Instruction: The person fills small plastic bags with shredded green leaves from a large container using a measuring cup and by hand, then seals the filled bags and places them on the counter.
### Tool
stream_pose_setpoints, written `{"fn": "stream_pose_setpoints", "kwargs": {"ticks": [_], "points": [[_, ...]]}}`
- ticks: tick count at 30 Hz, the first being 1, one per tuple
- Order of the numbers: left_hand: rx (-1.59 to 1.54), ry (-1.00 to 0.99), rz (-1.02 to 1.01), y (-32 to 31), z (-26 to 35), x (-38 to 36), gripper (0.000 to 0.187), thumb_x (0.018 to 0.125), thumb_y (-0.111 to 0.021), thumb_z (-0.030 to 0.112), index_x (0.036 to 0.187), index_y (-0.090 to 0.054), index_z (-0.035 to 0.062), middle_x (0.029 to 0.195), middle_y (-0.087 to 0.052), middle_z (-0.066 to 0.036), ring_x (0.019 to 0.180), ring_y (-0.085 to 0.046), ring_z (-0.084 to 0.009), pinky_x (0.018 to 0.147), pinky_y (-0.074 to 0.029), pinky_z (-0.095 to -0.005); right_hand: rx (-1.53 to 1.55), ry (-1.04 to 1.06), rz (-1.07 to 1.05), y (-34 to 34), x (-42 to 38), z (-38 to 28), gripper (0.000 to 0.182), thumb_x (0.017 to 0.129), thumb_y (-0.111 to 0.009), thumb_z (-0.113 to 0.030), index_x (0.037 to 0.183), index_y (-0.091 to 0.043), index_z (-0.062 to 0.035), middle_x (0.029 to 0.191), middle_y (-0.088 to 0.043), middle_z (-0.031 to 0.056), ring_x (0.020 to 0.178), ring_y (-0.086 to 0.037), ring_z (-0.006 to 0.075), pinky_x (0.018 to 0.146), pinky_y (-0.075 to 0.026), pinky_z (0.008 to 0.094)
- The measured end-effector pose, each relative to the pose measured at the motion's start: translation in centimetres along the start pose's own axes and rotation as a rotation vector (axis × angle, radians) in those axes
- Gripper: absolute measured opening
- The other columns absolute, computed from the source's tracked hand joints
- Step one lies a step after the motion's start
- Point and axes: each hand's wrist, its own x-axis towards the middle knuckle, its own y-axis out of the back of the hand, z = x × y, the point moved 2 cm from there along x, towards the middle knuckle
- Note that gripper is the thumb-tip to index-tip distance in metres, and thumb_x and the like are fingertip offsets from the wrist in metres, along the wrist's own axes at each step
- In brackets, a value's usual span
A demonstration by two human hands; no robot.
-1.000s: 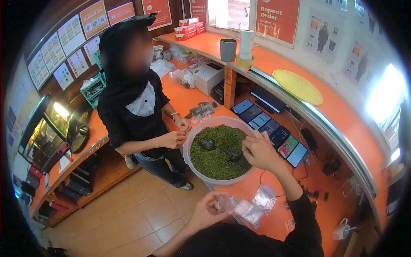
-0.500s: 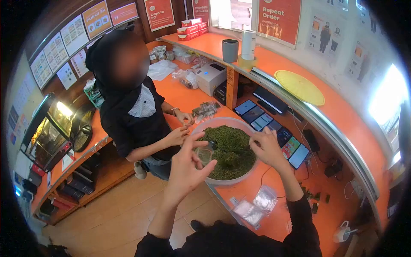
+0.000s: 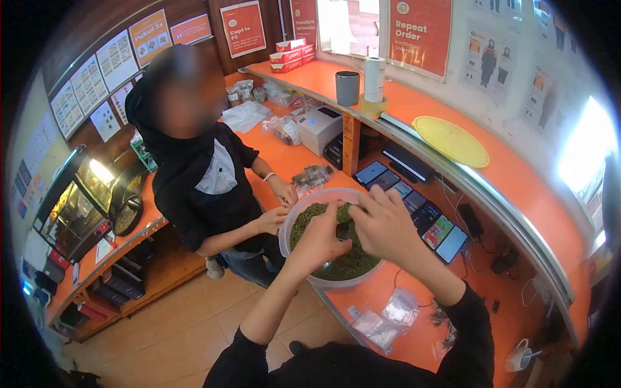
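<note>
A round translucent tub (image 3: 289, 226) full of crumbled green flakes (image 3: 310, 216) stands on the orange counter in front of me. Over its middle my left hand (image 3: 318, 240) curves with thumb and fingers bent toward each other. Close beside it on the right is my right hand (image 3: 386, 220), fingertips pinched together above the tub's far side. Whatever lies between my fingers is too small and covered to make out. A clear, shiny object shows partly below my left hand, inside the tub.
Across the tub's left side stands a co-worker (image 3: 207, 168), hands near the rim. Clear plastic packets (image 3: 388, 317) lie at the counter's front. Several phones (image 3: 433, 223) line the right, below a shelf bearing a yellow lid (image 3: 451, 141) and a grey cup (image 3: 347, 88). A white mug (image 3: 519, 355) stands lower right.
My hands have come together over the tub: the left moved right and its spread fingers closed in, the right moved slightly left. The co-worker's hands stay near the rim.
</note>
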Motion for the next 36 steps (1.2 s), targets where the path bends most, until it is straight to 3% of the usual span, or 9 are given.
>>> {"fn": "stream_pose_setpoints", "kwargs": {"ticks": [1,5,8,10,16,19,24,28,36], "points": [[-0.043,0.003,-0.02,0.1,0.0,0.0,0.076,0.069,-0.078,0.014,0.134,-0.04,-0.0023,0.093,-0.065,-0.026,0.095,-0.064,-0.0451,0.086,-0.05,-0.0468,-0.039,0.041,0.02,0.6,-0.1,-0.5,0.013,0.073,-0.066,-0.008,0.085,-0.061,-0.0053,0.086,-0.054,0.0069,0.089,-0.053,0.0245,0.072,-0.038,0.0369],[0.125,-0.087,0.184,1.2,0.1,-1.1,0.075,0.07,-0.077,0.015,0.134,-0.041,-0.0013,0.1,-0.064,-0.026,0.1,-0.063,-0.0431,0.088,-0.05,-0.0467,-0.058,-0.011,0.052,4.8,0.3,-0.9,0.014,0.072,-0.066,-0.006,0.085,-0.062,-0.0042,0.085,-0.053,0.0072,0.088,-0.052,0.0245,0.071,-0.038,0.0368],[0.11,-0.034,0.289,1.7,-0.8,-1.8,0.072,0.071,-0.077,0.015,0.133,-0.043,0.0007,0.107,-0.064,-0.025,0.105,-0.062,-0.0402,0.091,-0.049,-0.0458,-0.031,-0.087,-0.092,5.0,-0.8,-1.1,0.014,0.072,-0.063,-0.008,0.086,-0.065,-0.0029,0.091,-0.058,0.009,0.092,-0.054,0.0243,0.078,-0.043,0.0349],[0.013,-0.015,0.261,2.9,0.5,-1.9,0.074,0.074,-0.078,0.017,0.138,-0.044,0.0027,0.104,-0.067,-0.016,0.071,-0.064,-0.0205,0.069,-0.051,-0.0332,-0.017,0.007,-0.31,0.9,-3.2,-1.4,0.015,0.072,-0.065,-0.011,0.081,-0.066,0.0008,0.086,-0.059,0.0109,0.093,-0.055,0.0254,0.079,-0.046,0.0362],[-0.107,0.031,0.179,2.6,-0.7,-1.3,0.064,0.075,-0.08,0.024,0.13,-0.052,0.003,0.102,-0.068,-0.015,0.073,-0.069,-0.0182,0.068,-0.054,-0.0295,0.175,-0.112,-0.392,-1.2,-4.3,-2.7,0.018,0.073,-0.071,-0.016,0.083,-0.068,-0.0009,0.09,-0.063,0.0123,0.098,-0.057,0.0265,0.082,-0.045,0.0396],[-0.227,0.049,0.16,1.9,-0.7,-0.9,0.062,0.076,-0.081,0.029,0.126,-0.055,0.0022,0.099,-0.068,-0.014,0.077,-0.07,-0.0172,0.068,-0.054,-0.0293,0.124,-0.218,0.036,-0.4,-1.9,-2.8,0.016,0.075,-0.073,-0.016,0.086,-0.069,-0.0054,0.088,-0.062,0.0093,0.098,-0.057,0.0251,0.083,-0.042,0.039],[-0.576,0.04,0.267,1.0,0.4,-1.6,0.049,0.082,-0.081,0.023,0.118,-0.06,-0.0013,0.096,-0.069,-0.01,0.082,-0.07,-0.0151,0.072,-0.055,-0.0264,0.445,-0.413,0.26,-3.5,-2.3,-1.1,0.013,0.079,-0.074,-0.013,0.09,-0.07,-0.0069,0.083,-0.066,0.0055,0.084,-0.062,0.0227,0.077,-0.04,0.0345],[-0.773,0.045,0.314,1.0,-0.8,-2.6,0.015,0.092,-0.068,0.005,0.104,-0.065,-0.0038,0.093,-0.07,-0.011,0.084,-0.07,-0.0137,0.075,-0.056,-0.0245,0.538,-0.501,0.303,-2.5,-1.9,-1.1,0.007,0.081,-0.073,-0.009,0.086,-0.069,-0.0053,0.078,-0.068,0.0067,0.074,-0.062,0.0232,0.075,-0.041,0.0339],[-0.936,-0.018,0.348,0.5,0.7,-3.9,0.011,0.092,-0.068,0.005,0.098,-0.065,-0.0028,0.089,-0.07,-0.009,0.076,-0.066,-0.0118,0.068,-0.053,-0.0227,0.705,-0.449,0.334,-0.7,-2.3,-1.9,0.006,0.076,-0.073,-0.004,0.079,-0.069,-0.0021,0.074,-0.067,0.009,0.068,-0.058,0.0211,0.071,-0.044,0.033]]}}
